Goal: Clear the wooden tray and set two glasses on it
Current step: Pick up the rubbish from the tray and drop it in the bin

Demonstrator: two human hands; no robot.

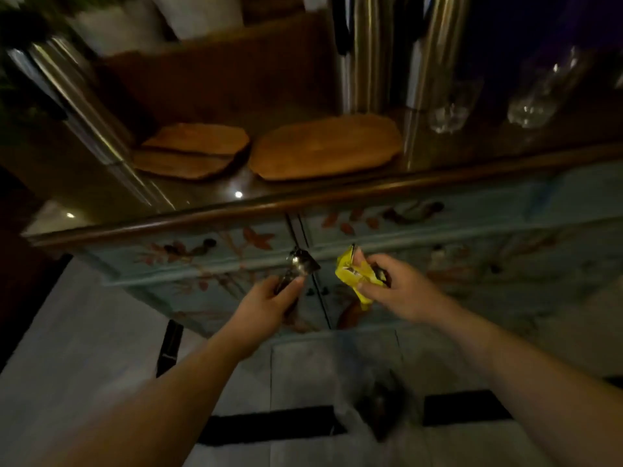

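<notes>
Two wooden trays lie bare on the dark cabinet top: a larger one [325, 148] in the middle and a smaller one [195, 151] to its left. Two clear glasses [451, 106] [536, 96] stand at the back right of that top, blurred. Both hands are below the cabinet edge, in front of the painted doors. My left hand [269, 305] is shut on a dark, shiny wrapper [298, 264]. My right hand [401, 288] is shut on a crumpled yellow wrapper [354, 274].
Tall steel flasks [367, 52] [77, 96] stand behind and left of the trays. The cabinet's wooden front edge [303, 202] runs across the view, with a blue floral-painted front [387, 230] below. A pale floor with dark stripes [269, 426] lies underneath.
</notes>
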